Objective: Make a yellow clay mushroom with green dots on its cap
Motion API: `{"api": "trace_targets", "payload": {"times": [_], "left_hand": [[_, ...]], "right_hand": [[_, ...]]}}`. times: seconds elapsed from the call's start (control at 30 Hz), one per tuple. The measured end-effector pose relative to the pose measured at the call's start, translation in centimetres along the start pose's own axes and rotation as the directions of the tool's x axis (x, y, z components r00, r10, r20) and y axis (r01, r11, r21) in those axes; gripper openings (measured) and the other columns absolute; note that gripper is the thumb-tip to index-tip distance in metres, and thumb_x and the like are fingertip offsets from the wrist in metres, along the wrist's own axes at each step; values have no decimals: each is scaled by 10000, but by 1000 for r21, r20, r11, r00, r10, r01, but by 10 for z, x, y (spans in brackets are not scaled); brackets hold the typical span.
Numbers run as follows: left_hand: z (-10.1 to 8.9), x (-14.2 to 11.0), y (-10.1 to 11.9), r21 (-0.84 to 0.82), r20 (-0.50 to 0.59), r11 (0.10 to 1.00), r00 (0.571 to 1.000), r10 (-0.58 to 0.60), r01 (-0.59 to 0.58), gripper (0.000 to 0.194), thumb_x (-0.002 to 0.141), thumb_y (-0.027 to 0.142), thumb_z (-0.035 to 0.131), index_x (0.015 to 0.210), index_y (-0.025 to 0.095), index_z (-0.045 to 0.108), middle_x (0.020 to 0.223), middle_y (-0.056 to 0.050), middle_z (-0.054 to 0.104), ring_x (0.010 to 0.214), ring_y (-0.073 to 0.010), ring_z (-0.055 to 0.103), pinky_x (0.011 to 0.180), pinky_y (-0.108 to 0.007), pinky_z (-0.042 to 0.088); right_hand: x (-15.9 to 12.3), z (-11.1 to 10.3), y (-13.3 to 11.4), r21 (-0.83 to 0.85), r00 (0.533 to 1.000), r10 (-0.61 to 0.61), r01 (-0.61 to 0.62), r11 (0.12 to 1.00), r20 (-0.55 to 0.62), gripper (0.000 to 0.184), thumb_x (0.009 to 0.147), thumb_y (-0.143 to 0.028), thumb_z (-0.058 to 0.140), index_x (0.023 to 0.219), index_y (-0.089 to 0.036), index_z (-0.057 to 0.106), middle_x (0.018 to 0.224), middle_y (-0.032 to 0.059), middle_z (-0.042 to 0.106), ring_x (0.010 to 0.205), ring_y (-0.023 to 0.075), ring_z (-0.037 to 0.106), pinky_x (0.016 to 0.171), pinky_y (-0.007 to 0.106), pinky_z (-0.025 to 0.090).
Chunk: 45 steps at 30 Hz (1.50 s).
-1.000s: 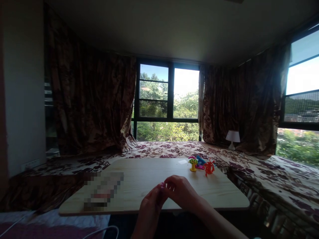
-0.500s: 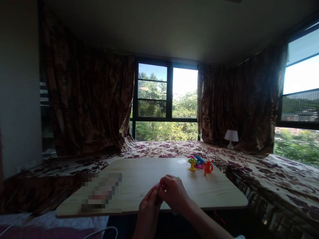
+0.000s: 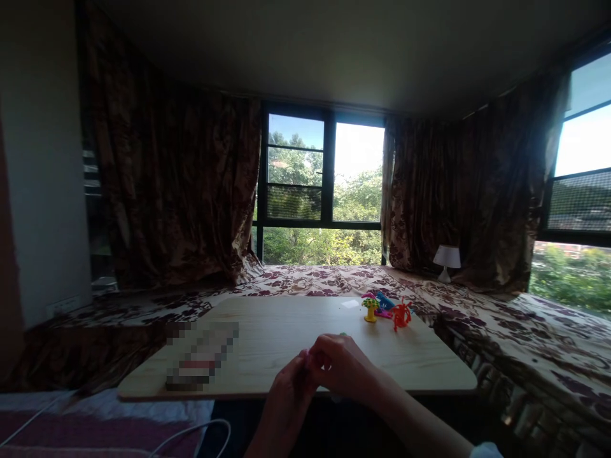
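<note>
My left hand [image 3: 290,388] and my right hand [image 3: 341,359] meet over the table's near edge, fingertips pressed together. Between them shows a small pink piece [image 3: 307,357], mostly covered by the fingers, so its kind cannot be made out. Both hands are closed on it. Just past my right knuckles a bit of green [image 3: 343,334] peeks out, largely hidden. Farther off, at the table's back right, stand small colourful figures: a yellow one with a green-spotted top [image 3: 370,310], a blue one [image 3: 385,302] with pink parts beside it, and an orange-red many-armed one [image 3: 401,314].
The pale wooden table [image 3: 267,331] has rounded corners. A blurred-out flat object [image 3: 203,356] lies at its left. A white cable [image 3: 224,425] loops below the near edge. Behind are a flowered cover [image 3: 310,280], a small lamp [image 3: 447,257], curtains and windows.
The view has shifted slightly. The fingers have moved a little against each other, and the pink piece between them now shows more. The figures stand as before.
</note>
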State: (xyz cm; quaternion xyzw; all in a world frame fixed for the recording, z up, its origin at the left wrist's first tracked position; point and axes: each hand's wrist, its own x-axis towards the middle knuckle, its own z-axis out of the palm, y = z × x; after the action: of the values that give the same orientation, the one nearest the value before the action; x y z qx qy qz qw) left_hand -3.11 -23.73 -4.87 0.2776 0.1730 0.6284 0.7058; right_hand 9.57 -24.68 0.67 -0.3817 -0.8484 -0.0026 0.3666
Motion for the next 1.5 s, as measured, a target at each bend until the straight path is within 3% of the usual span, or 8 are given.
{"api": "trace_targets", "payload": {"times": [0.27,0.47,0.57,0.7,0.9,1.13,1.43,1.5], "left_hand": [[2,-5,-7,28,-3,1000,1000,2,-2,139,737,206,600,807,96,648,802,-60,642,757,-135,576,694,-236,477],[8,-3,-6,-92,23,996,1000,-13,15,114,746,134,580,824,78,643,837,-93,647,780,-155,602,709,-259,500],[12,-3,-5,-159,8,987,999,-34,34,100,750,81,563,818,73,637,818,-86,644,752,-125,603,692,-224,504],[15,-5,-2,-217,-28,976,999,-28,22,102,766,53,531,794,77,626,753,-65,634,697,-97,595,679,-208,506],[19,-9,6,-231,113,971,993,-40,66,111,807,134,502,805,102,608,753,-50,618,680,-110,584,617,-232,507],[13,-6,-1,-170,34,985,999,-13,19,84,778,92,530,794,88,612,758,-61,634,664,-107,596,605,-220,506],[4,-2,-11,-25,-124,999,992,37,-40,77,734,151,592,801,125,621,771,-45,658,705,-136,612,623,-241,502],[7,-4,-10,4,-109,1000,994,19,-19,125,733,214,603,818,124,622,779,-47,656,716,-143,606,634,-249,493]], "right_hand": [[2,20,4,-127,992,86,-97,987,-91,59,696,-150,521,655,-179,553,622,-4,579,579,112,499,537,211,316],[-5,2,5,196,1000,13,-15,981,15,154,759,-182,534,889,-213,612,774,-7,576,664,94,532,607,181,397],[-10,-6,4,264,999,47,-42,964,-12,318,747,-239,582,1064,-230,560,831,-2,563,690,99,538,644,196,425],[-10,-8,-3,142,998,19,-11,990,-55,362,693,-245,644,1048,-248,579,937,17,556,823,147,530,745,254,413],[-5,-7,-11,-34,987,-5,-1,999,-159,181,797,-317,546,947,-256,626,878,32,547,822,167,501,756,294,383],[-8,-7,-7,-49,996,-36,32,998,-78,154,847,-299,481,869,-240,622,787,7,556,723,124,505,662,233,370],[-1,24,-7,-220,986,46,-81,972,-159,107,767,-159,502,664,-180,521,701,16,561,687,141,499,616,241,335],[0,27,-7,-212,982,68,-106,972,-177,106,743,-129,511,650,-179,519,693,16,560,690,143,501,621,241,336]]}}
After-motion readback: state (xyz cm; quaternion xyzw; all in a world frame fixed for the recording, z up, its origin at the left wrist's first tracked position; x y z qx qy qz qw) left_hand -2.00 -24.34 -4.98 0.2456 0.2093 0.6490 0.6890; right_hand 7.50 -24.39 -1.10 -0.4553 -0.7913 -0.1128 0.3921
